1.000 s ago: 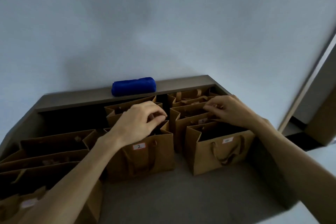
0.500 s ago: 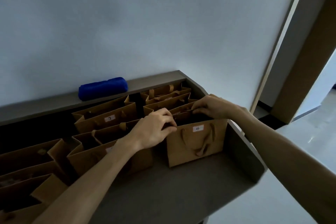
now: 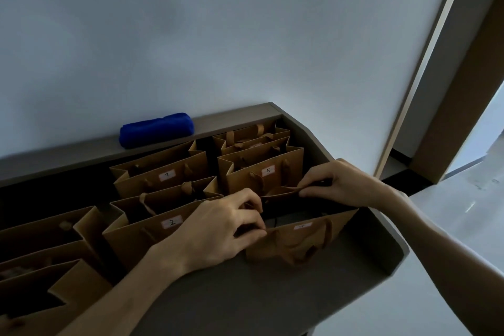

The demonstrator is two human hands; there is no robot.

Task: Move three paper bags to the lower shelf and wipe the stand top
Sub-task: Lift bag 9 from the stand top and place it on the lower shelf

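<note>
The front-right paper bag point(image 3: 300, 240) is sitting on the stand top point(image 3: 218, 294), near its right end, mouth open. The left hand point(image 3: 218, 229) is pinching the bag's near rim at the left corner; the right hand point(image 3: 343, 185) is pinching the far rim, fingers curled over it. Judged step: gripping the first bag for the lift, nothing lowered yet. Next move is likely calling for a straight upward pull, then carrying it down (lower shelf is not showing). Bag 5 point(image 3: 261, 174) is standing just behind, bag 2 point(image 3: 152, 232) just left, crowding the lift. Blue cloth point(image 3: 156, 129) is lying rolled on the back ledge point(image 3: 81, 151), untouched, waiting for wiping.
</note>
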